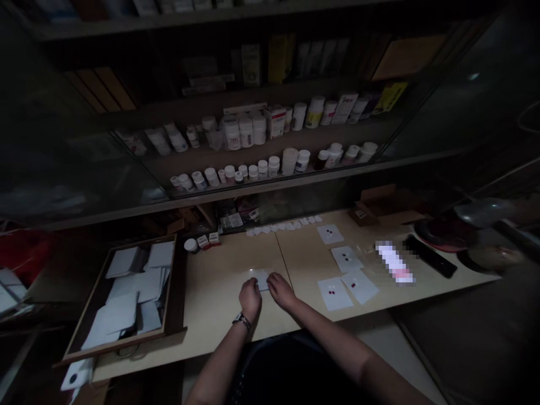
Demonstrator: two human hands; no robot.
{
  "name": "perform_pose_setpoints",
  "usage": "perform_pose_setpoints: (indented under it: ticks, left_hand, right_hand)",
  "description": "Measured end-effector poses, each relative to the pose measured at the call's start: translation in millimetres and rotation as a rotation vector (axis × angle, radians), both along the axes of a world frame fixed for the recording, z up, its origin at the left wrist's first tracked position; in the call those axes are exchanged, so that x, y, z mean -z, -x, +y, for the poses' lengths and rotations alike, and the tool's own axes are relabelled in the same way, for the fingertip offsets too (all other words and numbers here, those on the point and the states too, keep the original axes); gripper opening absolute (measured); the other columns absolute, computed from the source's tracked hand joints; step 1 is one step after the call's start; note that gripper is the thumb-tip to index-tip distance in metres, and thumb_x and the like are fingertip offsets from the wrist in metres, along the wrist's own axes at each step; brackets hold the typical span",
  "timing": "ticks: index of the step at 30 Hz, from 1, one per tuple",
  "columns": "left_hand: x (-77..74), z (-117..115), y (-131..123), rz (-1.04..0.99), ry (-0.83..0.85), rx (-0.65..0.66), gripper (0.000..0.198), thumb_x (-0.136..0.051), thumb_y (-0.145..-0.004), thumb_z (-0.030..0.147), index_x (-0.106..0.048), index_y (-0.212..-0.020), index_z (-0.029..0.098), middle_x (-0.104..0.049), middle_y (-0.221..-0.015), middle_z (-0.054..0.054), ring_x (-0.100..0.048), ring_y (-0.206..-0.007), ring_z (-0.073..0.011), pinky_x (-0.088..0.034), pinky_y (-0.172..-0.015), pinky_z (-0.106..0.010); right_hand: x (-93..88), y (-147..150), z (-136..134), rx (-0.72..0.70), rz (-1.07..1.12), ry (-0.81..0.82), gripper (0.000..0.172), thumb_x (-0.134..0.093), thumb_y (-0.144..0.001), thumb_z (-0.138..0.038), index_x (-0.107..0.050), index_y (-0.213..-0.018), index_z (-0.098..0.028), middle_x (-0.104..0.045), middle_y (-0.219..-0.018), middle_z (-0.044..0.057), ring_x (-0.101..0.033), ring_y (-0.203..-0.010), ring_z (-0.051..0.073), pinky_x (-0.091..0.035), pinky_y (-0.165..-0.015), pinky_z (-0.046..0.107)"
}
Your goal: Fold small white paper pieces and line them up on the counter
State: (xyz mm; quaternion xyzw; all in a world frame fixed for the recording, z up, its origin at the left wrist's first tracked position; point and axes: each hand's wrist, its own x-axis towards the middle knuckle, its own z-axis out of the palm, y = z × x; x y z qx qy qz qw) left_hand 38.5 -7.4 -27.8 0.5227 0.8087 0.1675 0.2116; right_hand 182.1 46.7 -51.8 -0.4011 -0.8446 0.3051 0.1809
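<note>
A small white paper [262,280] lies low over the table between my two hands. My left hand [250,298], with a watch [242,320] at its wrist, has its fingers closed on the paper's left side. At the opposite side, my right hand [280,289] pinches the paper's edge. To the right, several flat white paper squares carry dark or red pills; the nearest is a paper square [335,301]. Behind the hands runs a row of small folded paper packets [287,226].
A wooden tray [174,270] with stacks of white paper stands at left. White bottle [191,246] and small boxes [209,241] sit behind. At right are a black phone-like object [430,256] and a cardboard box [382,205]. Shelves of medicine bottles [289,162] rise behind the table.
</note>
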Motion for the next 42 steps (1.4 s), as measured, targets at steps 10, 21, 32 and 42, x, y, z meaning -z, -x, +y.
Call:
perform_pose_setpoints:
  ticks: [10,21,32,42]
  left_hand:
    - [1.3,1.6,-0.2,0.095,-0.065,0.1,0.024,-0.04,-0.087,0.015,-0.062,-0.096,0.018,-0.063,-0.096,-0.008,-0.056,-0.094,-0.0211,-0.043,-0.078,-0.029]
    - [25.5,-48.4,-10.7,0.34,-0.093,0.605,0.052,-0.036,-0.091,0.027,-0.035,-0.14,0.011,-0.038,-0.144,-0.015,-0.029,-0.135,-0.0279,-0.026,-0.108,-0.048]
    - [27.8,-39.4,-27.6,0.395,0.053,0.464,0.056,-0.036,-0.091,0.028,-0.029,-0.144,0.014,-0.034,-0.147,-0.014,-0.025,-0.137,-0.0309,-0.024,-0.107,-0.054]
    - [33.4,-53.6,-20.3,0.398,0.043,0.509,0.06,-0.033,-0.09,0.026,-0.02,-0.146,0.011,-0.024,-0.151,-0.014,-0.02,-0.139,-0.0281,-0.023,-0.108,-0.053]
  right_hand:
    - [0.6,-15.9,-13.2,-0.119,-0.173,-0.011,0.034,-0.042,-0.088,-0.015,-0.059,-0.118,-0.017,-0.054,-0.126,0.013,-0.047,-0.12,0.024,-0.043,-0.097,0.039]
    - [4.0,-17.8,-11.7,-0.164,-0.188,-0.029,0.04,-0.041,-0.088,-0.015,-0.053,-0.126,-0.015,-0.053,-0.128,0.014,-0.045,-0.122,0.024,-0.043,-0.099,0.04]
    - [-0.3,-18.6,-10.5,-0.2,-0.226,-0.054,0.044,-0.041,-0.087,-0.014,-0.05,-0.13,-0.014,-0.052,-0.131,0.014,-0.045,-0.124,0.024,-0.037,-0.104,0.04]
    - [-0.9,-28.3,-11.8,-0.293,-0.304,-0.057,0.05,-0.042,-0.088,-0.017,-0.041,-0.138,-0.018,-0.04,-0.143,0.013,-0.032,-0.134,0.023,-0.024,-0.11,0.046]
